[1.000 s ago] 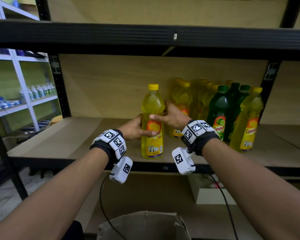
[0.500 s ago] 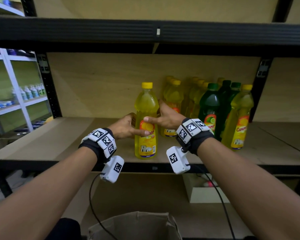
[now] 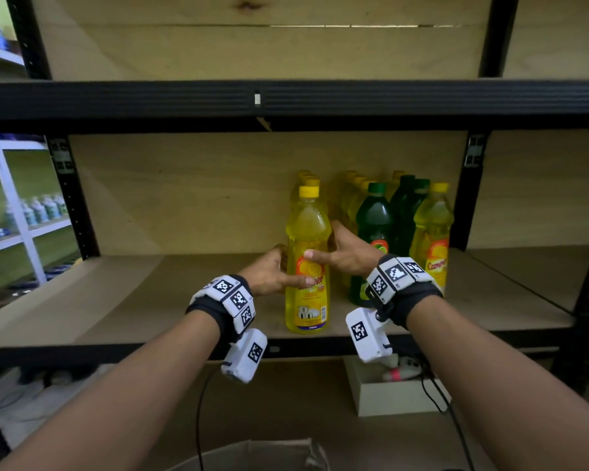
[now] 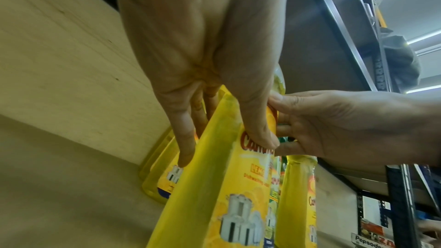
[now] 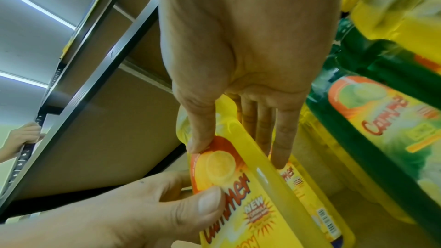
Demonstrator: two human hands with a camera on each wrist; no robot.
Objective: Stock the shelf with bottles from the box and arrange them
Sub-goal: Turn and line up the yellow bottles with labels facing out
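Observation:
A yellow dish-soap bottle (image 3: 307, 232) with a yellow cap stands upright near the front edge of the wooden shelf (image 3: 123, 300). My left hand (image 3: 272, 271) grips it from the left, thumb across the label. My right hand (image 3: 346, 253) grips it from the right, thumb on the front, fingers behind. In the left wrist view my left hand (image 4: 210, 112) wraps the bottle (image 4: 214, 195). The right wrist view shows my right hand (image 5: 238, 116) pinching the same bottle (image 5: 257, 191). The cardboard box (image 3: 252, 453) lies below, at the bottom edge.
More yellow bottles stand in rows right behind the held one. Green bottles (image 3: 374, 226) and another yellow bottle (image 3: 432, 239) stand to its right, by the black upright (image 3: 470, 198). The upper shelf beam (image 3: 286, 100) hangs overhead. A white box (image 3: 395, 399) sits on the lower level.
Both hands have slid the yellow bottle to the right, closer to the green bottles and in line with the yellow row behind it. The head view has tilted upward.

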